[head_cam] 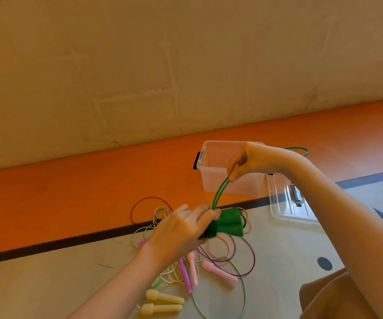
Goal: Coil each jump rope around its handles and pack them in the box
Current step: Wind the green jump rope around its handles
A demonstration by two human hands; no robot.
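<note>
1. Flooring [278, 238] is pale grey with a black line, bordered by an orange band below a beige wall [140, 65].
2. Left hand [181, 229] grips the pair of green handles [228, 223], fingers curled round the end where the green rope [219, 194] is wound in tight turns.
3. Right hand [248, 161] is raised above the handles and pinches several strands of that rope between thumb and fingers; another loop shows behind the wrist.
4. Clear plastic box [211, 173] stands open on the orange band, directly behind the right hand; its lid [287, 208] lies just beside it.
5. Loose ropes lie tangled on the floor beneath the hands: pink handles [220, 271], a purple handle [186, 277], cream handles [163, 302], a light green cord [243, 286].
</note>
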